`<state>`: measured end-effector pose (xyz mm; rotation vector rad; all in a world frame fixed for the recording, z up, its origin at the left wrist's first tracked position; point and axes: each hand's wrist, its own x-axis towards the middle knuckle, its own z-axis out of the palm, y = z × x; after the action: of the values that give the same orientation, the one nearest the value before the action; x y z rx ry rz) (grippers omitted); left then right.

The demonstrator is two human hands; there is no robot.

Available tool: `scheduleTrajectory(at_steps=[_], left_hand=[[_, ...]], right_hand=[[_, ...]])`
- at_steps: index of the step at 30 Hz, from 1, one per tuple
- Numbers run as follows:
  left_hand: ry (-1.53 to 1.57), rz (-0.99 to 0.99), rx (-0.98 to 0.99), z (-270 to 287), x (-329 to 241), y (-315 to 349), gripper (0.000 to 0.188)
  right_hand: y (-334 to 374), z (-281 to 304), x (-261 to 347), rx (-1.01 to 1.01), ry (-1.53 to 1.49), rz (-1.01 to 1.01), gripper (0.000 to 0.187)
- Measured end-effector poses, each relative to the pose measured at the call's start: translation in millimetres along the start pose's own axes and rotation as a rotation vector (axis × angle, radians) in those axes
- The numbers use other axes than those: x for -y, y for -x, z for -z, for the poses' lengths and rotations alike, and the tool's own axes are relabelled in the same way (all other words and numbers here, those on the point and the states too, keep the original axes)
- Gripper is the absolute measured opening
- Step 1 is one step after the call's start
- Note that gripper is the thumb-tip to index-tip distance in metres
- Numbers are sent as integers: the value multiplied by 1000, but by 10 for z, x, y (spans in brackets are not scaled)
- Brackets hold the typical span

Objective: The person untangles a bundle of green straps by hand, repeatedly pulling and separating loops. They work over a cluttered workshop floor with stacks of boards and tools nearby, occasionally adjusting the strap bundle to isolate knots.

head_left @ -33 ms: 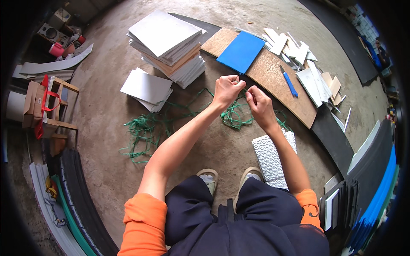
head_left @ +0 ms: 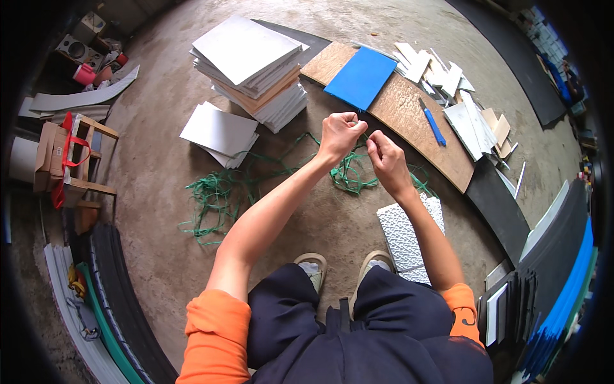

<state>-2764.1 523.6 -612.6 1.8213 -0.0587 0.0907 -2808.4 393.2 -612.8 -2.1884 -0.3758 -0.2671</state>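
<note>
Over the floor in front of my feet, my left hand (head_left: 343, 136) is closed in a fist around thin green twine (head_left: 366, 136). My right hand (head_left: 388, 160) sits just right of it, slightly lower, its fingers pinched on the same twine. A short piece of it shows between the two fists; what lies inside the fingers is hidden. Below my hands is a loose coil of the twine (head_left: 348, 178), and a bigger tangle (head_left: 214, 195) lies to the left. Beneath my right forearm rests a white panel with a raised pattern (head_left: 409, 240).
Beyond my hands a blue sheet (head_left: 361, 77) and a blue-handled cutter (head_left: 433, 123) lie on a brown board (head_left: 409, 109). Stacked white panels (head_left: 246, 51) stand at far left, a lower pile (head_left: 217, 131) before them. White offcuts (head_left: 470, 125) litter the right; a wooden stool (head_left: 96, 153) stands left.
My right hand has shifted very slightly left and down. My left hand looks unmoved.
</note>
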Motion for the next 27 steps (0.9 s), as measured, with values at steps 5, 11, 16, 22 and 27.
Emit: scheduleTrajectory(at_steps=[5, 11, 16, 22, 27], left_hand=[[-145, -41, -50, 22, 279, -94, 26], [-249, -103, -52, -13, 414, -115, 21], [-264, -160, -56, -30, 441, -108, 20], [-287, 14, 240, 168, 255, -29, 33], [-519, -556, 78, 317, 285, 5, 28]], right_hand=[[134, -117, -79, 76, 48, -73, 17], [186, -140, -48, 140, 38, -169, 22], [221, -127, -16, 134, 15, -151, 23], [254, 101, 59, 193, -149, -264, 23], [145, 245, 45, 212, -26, -197, 22]])
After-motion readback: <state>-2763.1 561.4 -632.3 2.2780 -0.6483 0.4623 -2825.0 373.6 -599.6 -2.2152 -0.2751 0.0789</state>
